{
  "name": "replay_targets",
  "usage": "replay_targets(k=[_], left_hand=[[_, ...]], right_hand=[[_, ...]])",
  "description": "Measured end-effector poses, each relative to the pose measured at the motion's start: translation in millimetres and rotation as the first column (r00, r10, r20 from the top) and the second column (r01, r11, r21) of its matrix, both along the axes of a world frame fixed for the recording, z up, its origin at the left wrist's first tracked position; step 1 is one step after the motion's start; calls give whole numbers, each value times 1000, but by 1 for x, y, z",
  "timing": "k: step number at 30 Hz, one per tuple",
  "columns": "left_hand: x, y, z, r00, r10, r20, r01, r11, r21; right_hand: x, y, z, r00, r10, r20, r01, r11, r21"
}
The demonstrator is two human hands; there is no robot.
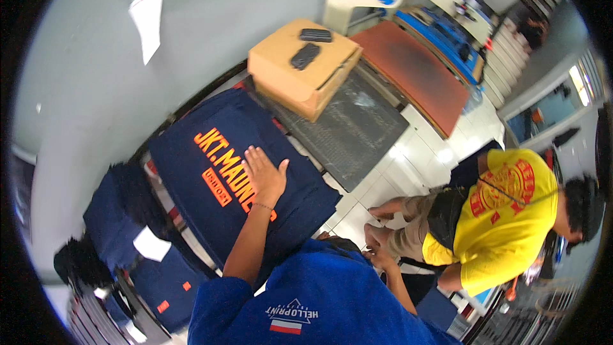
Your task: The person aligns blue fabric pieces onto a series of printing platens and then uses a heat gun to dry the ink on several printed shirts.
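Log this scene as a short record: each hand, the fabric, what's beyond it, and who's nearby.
Left hand: open, palm down on the navy fabric
Right hand: low, beside the blue shirt; grip unclear
Fabric: orange print, partly covered by the hand
Beyond: cardboard box with two black objects on top
Nearby: person in a yellow shirt

Lettering (225, 160) on navy cloth (290, 185) (and blue shirt (306, 291)).

A flat black board (377, 131) carries a brown box (281, 54). Dark blue cloth (223, 160) lies beside it, hiding what is underneath.
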State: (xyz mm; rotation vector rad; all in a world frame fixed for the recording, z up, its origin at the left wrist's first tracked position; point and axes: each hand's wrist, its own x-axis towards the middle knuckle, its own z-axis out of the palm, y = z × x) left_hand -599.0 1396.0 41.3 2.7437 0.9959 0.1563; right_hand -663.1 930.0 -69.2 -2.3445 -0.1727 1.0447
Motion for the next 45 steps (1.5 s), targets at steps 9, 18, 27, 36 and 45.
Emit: replay_targets(k=[9, 18, 27, 36, 45], left_hand=[[-21, -101, 13, 726, -684, 74, 687, 726, -31], [-21, -172, 4, 431, -791, 434, 826, 151, -544], [69, -205, 3, 444, -816, 370, 743, 105, -661], [197, -259, 4, 424, -842, 332, 706, 78, -704], [391, -379, 56, 203, -825, 528, 933, -1, -360]], right_hand=[[25, 44, 35, 995, 97, 30, -95, 993, -72], [2, -16, 6, 992, -89, -93, 68, 976, -206], [-36, -81, -55, 816, -440, -374, 420, 897, -138], [-69, -175, -176, 963, 231, 142, -215, 969, -119], [-34, -111, -77, 416, -891, -180, 906, 424, -7]])
